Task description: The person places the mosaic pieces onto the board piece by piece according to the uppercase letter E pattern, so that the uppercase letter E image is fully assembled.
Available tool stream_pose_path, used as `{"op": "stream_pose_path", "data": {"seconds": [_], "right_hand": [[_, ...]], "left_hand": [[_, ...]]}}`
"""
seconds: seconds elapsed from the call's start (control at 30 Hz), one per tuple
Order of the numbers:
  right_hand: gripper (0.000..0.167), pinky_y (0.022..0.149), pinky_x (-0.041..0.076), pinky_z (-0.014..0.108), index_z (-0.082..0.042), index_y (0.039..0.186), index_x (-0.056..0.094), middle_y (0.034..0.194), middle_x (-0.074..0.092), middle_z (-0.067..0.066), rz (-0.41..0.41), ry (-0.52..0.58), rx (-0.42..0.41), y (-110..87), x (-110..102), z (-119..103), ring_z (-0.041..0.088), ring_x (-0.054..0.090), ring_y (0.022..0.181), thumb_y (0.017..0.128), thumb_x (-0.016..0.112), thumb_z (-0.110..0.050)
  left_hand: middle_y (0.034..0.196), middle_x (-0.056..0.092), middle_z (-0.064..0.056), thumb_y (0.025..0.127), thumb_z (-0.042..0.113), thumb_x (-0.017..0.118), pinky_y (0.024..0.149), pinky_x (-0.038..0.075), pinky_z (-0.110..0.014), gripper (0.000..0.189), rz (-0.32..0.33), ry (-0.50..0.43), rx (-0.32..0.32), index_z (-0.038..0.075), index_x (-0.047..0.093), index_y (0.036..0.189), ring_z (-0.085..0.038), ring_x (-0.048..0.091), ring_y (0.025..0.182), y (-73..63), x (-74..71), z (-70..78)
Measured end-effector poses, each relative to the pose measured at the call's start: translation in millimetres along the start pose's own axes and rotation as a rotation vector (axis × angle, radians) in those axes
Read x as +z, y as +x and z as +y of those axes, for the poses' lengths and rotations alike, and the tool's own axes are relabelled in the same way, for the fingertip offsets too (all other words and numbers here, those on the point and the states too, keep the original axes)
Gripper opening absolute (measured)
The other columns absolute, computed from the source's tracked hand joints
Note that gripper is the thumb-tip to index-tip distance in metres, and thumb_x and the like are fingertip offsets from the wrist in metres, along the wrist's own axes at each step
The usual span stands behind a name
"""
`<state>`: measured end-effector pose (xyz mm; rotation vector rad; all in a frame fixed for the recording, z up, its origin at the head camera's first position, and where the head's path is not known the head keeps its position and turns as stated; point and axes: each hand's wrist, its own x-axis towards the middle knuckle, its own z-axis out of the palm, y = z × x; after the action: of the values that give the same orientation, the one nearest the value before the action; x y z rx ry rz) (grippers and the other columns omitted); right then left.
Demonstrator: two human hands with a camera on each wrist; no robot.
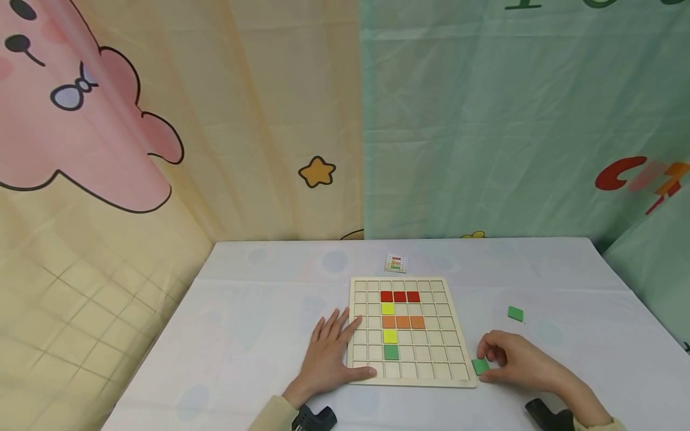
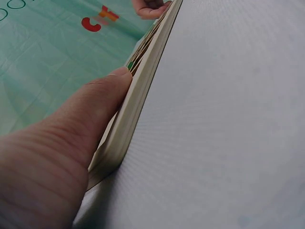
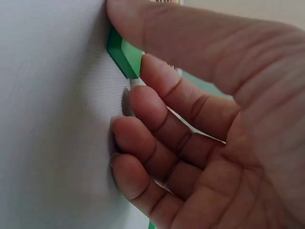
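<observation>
A wooden grid board lies on the table, bearing red tiles, orange tiles, yellow tiles and one green square. My left hand rests spread at the board's left side, its thumb lying over the front edge. Just off the board's right edge, my right hand pinches a loose green tile low at the tabletop. In the right wrist view the thumb covers part of this tile, and the other fingers are curled beside it.
Another green tile lies right of the board, beyond my right hand. A small card with a coloured grid sits behind the board. The white cloth-covered table meets printed curtains at the back.
</observation>
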<state>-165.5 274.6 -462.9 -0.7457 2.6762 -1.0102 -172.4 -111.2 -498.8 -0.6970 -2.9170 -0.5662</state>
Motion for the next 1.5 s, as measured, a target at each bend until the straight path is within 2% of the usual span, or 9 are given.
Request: {"op": "stream_pose_path", "data": {"seconds": [0.4,0.63,0.83,1.0,1.13,1.23,1.3,1.37,1.5], "right_hand": [[0.032,0.052,0.043,0.023,-0.012,0.086,0.056,0.072,0.051,-0.005,0.015,0.083,-0.024,0.1,-0.7,-1.5,0.005,0.049,0.063,0.073,0.082,-0.025],[0.032,0.052,0.043,0.022,-0.011,0.094,0.060,0.076,0.050,-0.004,0.035,0.071,-0.025,1.7,0.6,-2.3,0.005,0.047,0.063,0.074,0.082,-0.024],[0.023,0.052,0.043,0.022,-0.015,0.091,0.064,0.077,0.051,-0.008,0.055,0.063,-0.063,1.8,1.5,-3.0,0.004,0.048,0.063,0.075,0.081,-0.021],[0.015,0.053,0.042,0.023,-0.018,0.087,0.063,0.073,0.053,-0.010,0.073,0.066,-0.006,3.3,1.6,-5.6,0.005,0.048,0.063,0.081,0.076,-0.020],[0.014,0.050,0.041,0.023,-0.017,0.087,0.062,0.070,0.051,-0.008,0.150,0.046,0.011,8.3,4.0,-11.9,0.005,0.046,0.060,0.082,0.075,-0.016],[0.015,0.049,0.040,0.022,-0.014,0.088,0.062,0.070,0.049,-0.008,0.239,0.042,-0.030,13.9,8.6,-19.8,0.005,0.045,0.058,0.081,0.075,-0.011],[0.016,0.048,0.041,0.021,-0.013,0.088,0.062,0.071,0.049,-0.007,0.270,0.060,-0.053,19.0,13.3,-26.2,0.005,0.045,0.059,0.081,0.075,-0.009],[0.015,0.049,0.041,0.022,-0.012,0.088,0.062,0.072,0.050,-0.006,0.258,0.099,-0.069,25.1,19.3,-32.7,0.006,0.046,0.061,0.082,0.075,-0.010],[0.011,0.053,0.044,0.022,-0.013,0.090,0.063,0.075,0.053,-0.005,0.167,0.176,-0.047,38.9,34.7,-45.2,0.008,0.049,0.065,0.084,0.073,-0.012]], "left_hand": [[0.155,0.021,-0.007,0.072,0.078,0.054,0.111,0.008,-0.050,0.099,-0.011,-0.002,-0.006,0.017,0.035,0.148,-0.028,0.011,0.142,0.8,-0.5,0.1],[0.155,0.021,-0.007,0.072,0.079,0.054,0.111,0.008,-0.050,0.100,-0.017,0.001,-0.011,0.017,0.035,0.148,-0.028,0.011,0.142,0.6,-0.2,0.0],[0.155,0.021,-0.007,0.072,0.079,0.054,0.111,0.007,-0.051,0.099,-0.020,0.001,-0.012,0.018,0.035,0.148,-0.028,0.011,0.142,0.1,-0.7,0.4],[0.155,0.021,-0.007,0.072,0.078,0.055,0.111,0.007,-0.051,0.099,-0.023,-0.008,-0.012,0.017,0.035,0.148,-0.028,0.011,0.142,0.2,-1.3,0.8],[0.155,0.021,-0.008,0.073,0.078,0.055,0.111,0.007,-0.051,0.099,-0.022,-0.011,-0.011,0.017,0.035,0.148,-0.028,0.011,0.142,0.3,-1.8,0.2],[0.156,0.021,-0.007,0.072,0.078,0.055,0.111,0.007,-0.051,0.099,-0.019,-0.007,-0.010,0.017,0.035,0.148,-0.028,0.010,0.142,0.1,-1.8,-0.5],[0.156,0.020,-0.007,0.073,0.078,0.055,0.111,0.007,-0.051,0.099,-0.020,-0.003,-0.010,0.017,0.035,0.148,-0.028,0.010,0.142,0.0,-1.5,-0.8],[0.156,0.020,-0.007,0.073,0.078,0.054,0.111,0.007,-0.051,0.099,-0.019,-0.002,-0.009,0.017,0.035,0.148,-0.028,0.010,0.142,-0.1,-1.1,-1.0],[0.156,0.020,-0.007,0.073,0.078,0.054,0.111,0.007,-0.051,0.099,-0.016,-0.006,-0.007,0.018,0.034,0.149,-0.028,0.010,0.142,-0.1,-0.5,-1.0]]}}
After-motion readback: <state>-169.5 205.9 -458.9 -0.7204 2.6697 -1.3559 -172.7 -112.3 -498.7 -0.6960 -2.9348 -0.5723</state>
